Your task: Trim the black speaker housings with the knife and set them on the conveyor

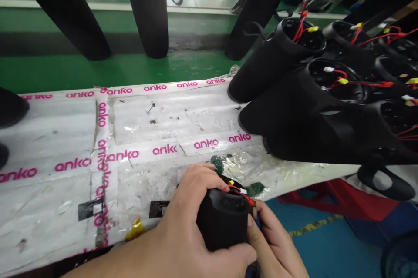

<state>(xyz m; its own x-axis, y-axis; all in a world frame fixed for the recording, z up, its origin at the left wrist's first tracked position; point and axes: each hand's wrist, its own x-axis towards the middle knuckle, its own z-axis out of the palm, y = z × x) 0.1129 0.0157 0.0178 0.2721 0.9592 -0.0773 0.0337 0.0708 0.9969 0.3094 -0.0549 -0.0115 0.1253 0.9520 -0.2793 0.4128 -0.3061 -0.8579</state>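
Wrapping my left hand around a black casing at the near edge of the table, I curl my right hand at its right side by red wires. What that hand holds, I cannot tell.

Soft blur, white glare on the plastic sheeting

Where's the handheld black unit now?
Head view, bottom, just right of centre: black unit gripped in left hand, right hand at its right side, by table edge.
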